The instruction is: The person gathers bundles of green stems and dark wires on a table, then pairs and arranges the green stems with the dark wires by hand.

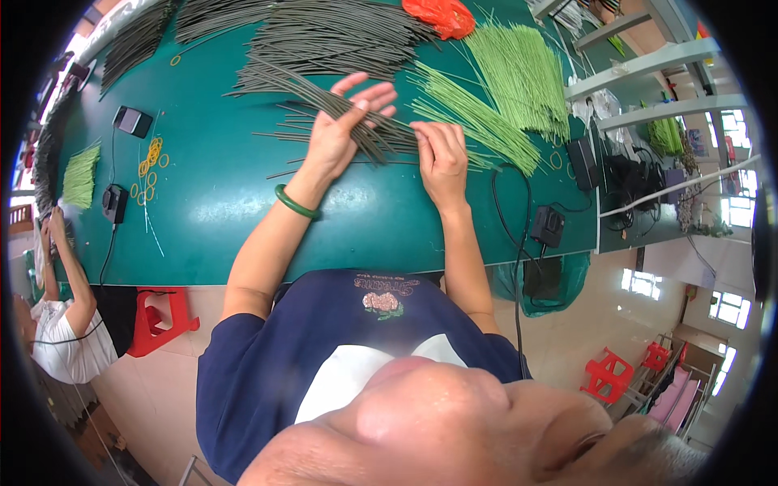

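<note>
A bundle of thin dark grey-green stems (301, 87) lies across my left hand (334, 138), held under the thumb while the other fingers stretch out. A green bangle (295, 202) is on that wrist. My right hand (443, 162) is closed in a pinch at the right end of a dark stem, just right of the bundle. Below the bundle, several loose dark stems (293, 123) lie on the green table (365, 219). Beyond my hands spreads a large pile of the same dark stems (336, 40).
Light green stems (519, 77) lie at the right, near a red plastic bag (440, 16). Yellow rubber bands (150, 158) and small black devices (132, 121) are at the left. A black cable (496, 194) hangs over the front edge. A co-worker (71, 308) works at far left.
</note>
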The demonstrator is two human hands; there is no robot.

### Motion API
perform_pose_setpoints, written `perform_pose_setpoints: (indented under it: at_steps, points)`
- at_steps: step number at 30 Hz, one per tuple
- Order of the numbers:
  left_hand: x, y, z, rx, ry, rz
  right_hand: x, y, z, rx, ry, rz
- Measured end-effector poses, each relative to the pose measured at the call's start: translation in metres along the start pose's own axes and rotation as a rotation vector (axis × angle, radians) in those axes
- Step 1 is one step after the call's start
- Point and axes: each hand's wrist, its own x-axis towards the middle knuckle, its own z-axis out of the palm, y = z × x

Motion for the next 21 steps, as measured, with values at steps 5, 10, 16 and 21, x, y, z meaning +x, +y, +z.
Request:
perform_pose_setpoints:
  at_steps: [5, 10, 16, 21]
  points:
    - [-0.001, 0.008, -0.006, -0.062, 0.034, 0.002, 0.001, 0.004, -0.023, -0.073, -0.153, 0.043]
    - [0.002, 0.014, -0.01, -0.06, 0.052, 0.035, -0.004, 0.008, -0.021, 0.122, -0.17, 0.299]
    - [-0.01, -0.01, 0.005, -0.01, -0.057, -0.103, 0.001, -0.006, -0.004, 0.242, -0.186, 0.273]
    - [-0.011, -0.009, 0.004, 0.01, -0.039, -0.163, -0.004, 0.004, -0.004, 0.266, -0.061, 0.36]
